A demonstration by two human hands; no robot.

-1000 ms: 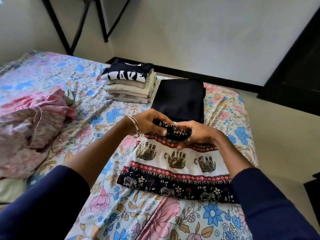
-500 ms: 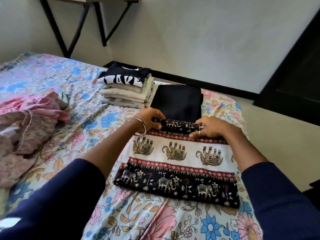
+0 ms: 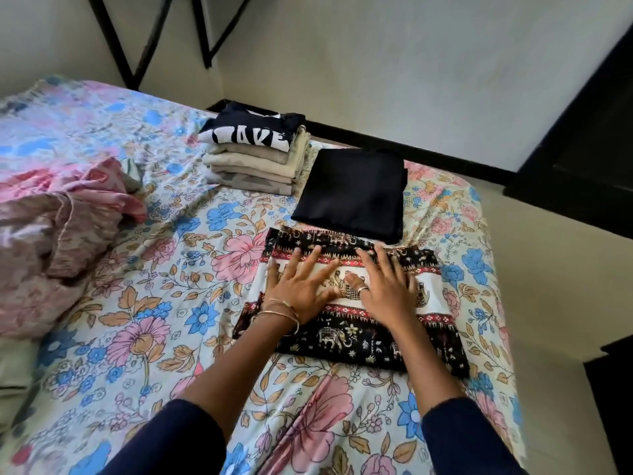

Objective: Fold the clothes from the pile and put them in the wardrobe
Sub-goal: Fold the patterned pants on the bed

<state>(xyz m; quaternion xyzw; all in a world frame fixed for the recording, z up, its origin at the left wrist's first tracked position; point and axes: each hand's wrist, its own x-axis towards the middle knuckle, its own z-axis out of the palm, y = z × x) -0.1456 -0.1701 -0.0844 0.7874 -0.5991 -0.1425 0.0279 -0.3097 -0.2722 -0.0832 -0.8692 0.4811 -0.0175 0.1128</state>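
Observation:
A folded elephant-print garment (image 3: 346, 337) in black, white and red lies flat on the floral bedsheet (image 3: 164, 303). My left hand (image 3: 301, 286) and my right hand (image 3: 383, 286) press on its middle side by side, fingers straight and spread. Just beyond it lies a folded black garment (image 3: 352, 193). To that one's left stands a stack of folded clothes (image 3: 257, 159), beige ones under a dark top with white letters. A crumpled pink pile of unfolded clothes (image 3: 61, 228) sits at the left of the bed.
The bed's right edge (image 3: 493, 269) drops to a pale floor. Dark furniture (image 3: 589, 138) stands at the upper right, and a black metal frame (image 3: 130, 56) leans against the wall behind the bed.
Both hands let go of the garment's far edge, which they had been pinching and laying down, and now lie flat on its middle. The camera has moved closer.

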